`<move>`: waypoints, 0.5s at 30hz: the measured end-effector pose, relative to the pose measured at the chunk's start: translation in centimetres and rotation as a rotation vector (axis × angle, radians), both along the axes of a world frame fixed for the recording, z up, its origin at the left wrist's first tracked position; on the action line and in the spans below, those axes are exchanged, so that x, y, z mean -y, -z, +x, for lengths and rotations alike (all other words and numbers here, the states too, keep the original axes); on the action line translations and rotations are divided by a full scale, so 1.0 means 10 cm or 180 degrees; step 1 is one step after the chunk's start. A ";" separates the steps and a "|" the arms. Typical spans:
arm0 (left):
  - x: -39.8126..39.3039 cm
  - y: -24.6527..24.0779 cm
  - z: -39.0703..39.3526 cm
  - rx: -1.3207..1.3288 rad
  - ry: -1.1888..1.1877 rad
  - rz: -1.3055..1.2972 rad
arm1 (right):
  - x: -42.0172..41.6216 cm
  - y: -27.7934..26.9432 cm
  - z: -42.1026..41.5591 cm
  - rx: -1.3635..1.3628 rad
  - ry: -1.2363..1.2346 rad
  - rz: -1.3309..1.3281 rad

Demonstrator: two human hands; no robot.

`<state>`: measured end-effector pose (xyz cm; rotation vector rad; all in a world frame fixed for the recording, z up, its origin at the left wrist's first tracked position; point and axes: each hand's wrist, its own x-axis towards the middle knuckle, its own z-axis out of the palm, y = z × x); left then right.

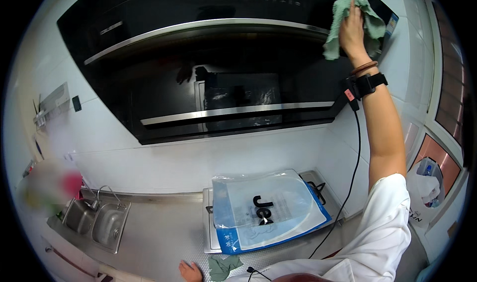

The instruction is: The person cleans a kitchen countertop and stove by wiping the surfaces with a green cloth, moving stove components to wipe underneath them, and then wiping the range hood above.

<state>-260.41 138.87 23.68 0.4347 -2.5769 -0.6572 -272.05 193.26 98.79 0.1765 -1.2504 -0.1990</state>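
My right hand [352,34] is raised and pressed flat on a green cloth [337,17], against the upper right part of a black glass range hood [167,13]. A black strap with a cabled device is around that wrist. Down at the counter's front edge, my left hand [190,272] rests beside a second green cloth [223,267], with nothing seen in it. A blue and clear plastic package [275,211] lies over the gas stove [316,187] below the hood.
A double-bowl steel sink [111,226] with a faucet is set in the steel counter [164,222] at the left. The black cable [354,170] hangs beside my right arm. A bag of items [426,187] stands by the window at the right.
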 end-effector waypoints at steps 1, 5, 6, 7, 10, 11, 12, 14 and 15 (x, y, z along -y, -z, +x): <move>0.01 -0.01 0.01 0.0233 0.0118 -0.0079 | 0.18 0.02 -0.04 0.0184 -0.0079 0.0068; 0.14 -0.15 0.07 0.0884 0.0260 -0.0106 | 1.32 0.16 -0.18 0.0367 0.0172 -0.0186; 0.22 -0.15 0.08 0.0880 0.0305 0.0015 | 1.69 0.15 -0.13 0.0296 0.0080 -0.0079; 0.29 -0.15 0.08 0.0869 0.0372 0.0128 | 2.02 0.14 -0.09 0.0220 0.0009 0.0021; 0.54 -0.23 0.10 0.0906 0.0525 0.0314 | 2.99 0.16 -0.14 0.0875 -0.0799 0.0104; 0.60 -0.23 0.10 0.0923 0.0568 0.0198 | 3.28 0.19 -0.20 0.1043 -0.1238 0.0277; 0.61 -0.23 0.13 0.0940 0.0602 0.0069 | 3.67 0.21 -0.23 0.0486 -0.1193 0.0563; 0.59 -0.34 0.16 0.1114 0.0465 -0.0485 | 4.19 0.14 -0.43 0.1394 -0.1969 0.0735; 0.60 -0.32 0.15 0.1091 0.0442 -0.0463 | 4.45 0.12 -0.51 0.1279 -0.1983 0.0957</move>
